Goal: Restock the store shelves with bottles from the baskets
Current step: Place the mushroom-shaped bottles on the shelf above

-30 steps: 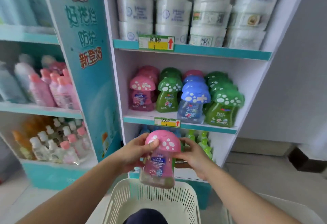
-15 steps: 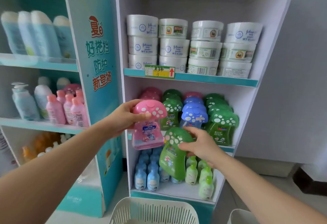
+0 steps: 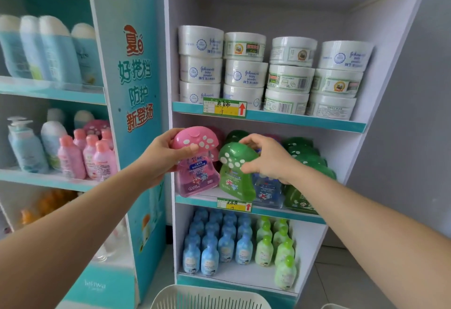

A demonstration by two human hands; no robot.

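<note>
While L hand [image 3: 162,156] grips pink mushroom-cap bottle [image 3: 195,162] at middle shelf [image 3: 268,208] front, R hand [image 3: 266,160] holds green mushroom-cap bottle [image 3: 235,169] tilted just beside it.

Two bare forearms enter from the lower corners, with no sleeve, cuff or glove showing anywhere along them up to the frame edge. The left hand [image 3: 161,155] and the right hand [image 3: 268,160] wear no rings, and neither wrist carries a watch, band or bracelet. The fingers [image 3: 246,140] are slim, and the thumbnail is short and unpainted. No tattoos or markings show.
</note>
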